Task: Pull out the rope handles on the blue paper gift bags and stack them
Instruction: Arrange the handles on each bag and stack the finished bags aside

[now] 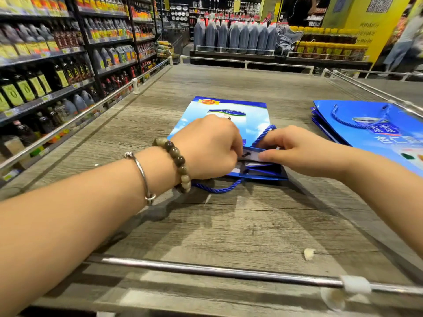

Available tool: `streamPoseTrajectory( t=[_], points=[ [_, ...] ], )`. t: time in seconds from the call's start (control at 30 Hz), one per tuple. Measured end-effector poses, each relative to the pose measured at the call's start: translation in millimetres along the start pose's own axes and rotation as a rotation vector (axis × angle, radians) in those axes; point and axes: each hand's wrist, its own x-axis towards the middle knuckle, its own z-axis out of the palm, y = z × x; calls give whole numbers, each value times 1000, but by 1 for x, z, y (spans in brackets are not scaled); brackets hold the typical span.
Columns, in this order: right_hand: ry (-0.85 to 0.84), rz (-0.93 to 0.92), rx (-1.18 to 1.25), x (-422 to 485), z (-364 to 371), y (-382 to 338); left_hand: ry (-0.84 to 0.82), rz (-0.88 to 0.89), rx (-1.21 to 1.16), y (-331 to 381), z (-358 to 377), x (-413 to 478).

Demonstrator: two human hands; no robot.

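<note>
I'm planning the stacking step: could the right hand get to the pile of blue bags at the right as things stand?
Probably yes: bare table lies between the right hand and the pile, but it must first release the bag it pinches.

The gripped bag (219, 115) is offering nothing legible. Just beyond the grip, a dark blue band (226, 112) is carrying tiny white print too blurred to read, and farther beyond, a red-and-yellow badge (208, 102) is showing equally unreadable lettering. Right of the grip, the stack (338, 131) is displaying large white characters (389, 140) reading 杏仁, with a third being cut off by the frame edge. Far beyond, a yellow wall (357, 30) is bearing a QR code (378, 3) and faint, illegible characters.
</note>
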Motion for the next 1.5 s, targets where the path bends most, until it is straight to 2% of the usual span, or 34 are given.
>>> streamPoseTrajectory(
  t=[0.13,0.27,0.33,0.4,0.47,0.53,0.73,0.93,1.07,1.13,1.2,1.3,1.4,1.43,1.5],
  points=[
    [25,-12,34,2,4,-1,22,-30,342,10,3,-1],
    [80,-31,180,2,7,-3,48,42,439,20,9,-2],
    [115,-69,203,3,9,-4,22,32,375,21,11,-2],
    [128,-94,198,4,13,-2,-30,-51,210,19,9,0],
    [140,-77,294,4,17,0,-100,-119,48,13,8,0],
    [182,-43,351,6,19,1,-143,-95,-40,7,9,0],
    [240,63,415,13,25,-3,-109,-15,-129,3,8,-1],
    [418,220,458,18,19,6,-103,-36,-89,2,1,-3],
    [386,285,363,20,19,10,-150,-23,-94,6,-1,-7],
    [315,320,242,21,16,13,-193,-57,-185,7,-4,-7],
    [332,338,79,19,6,20,-145,-111,-245,-2,-14,-3],
    [377,288,-197,11,-10,35,-36,-244,-53,-41,-30,3],
    [173,167,-354,5,-15,48,-242,-440,272,-72,-31,1],
    [129,125,-379,4,-14,48,-309,-465,295,-76,-27,0],
    [109,47,-417,5,-11,49,-334,-469,226,-80,-20,2]
  ],
)
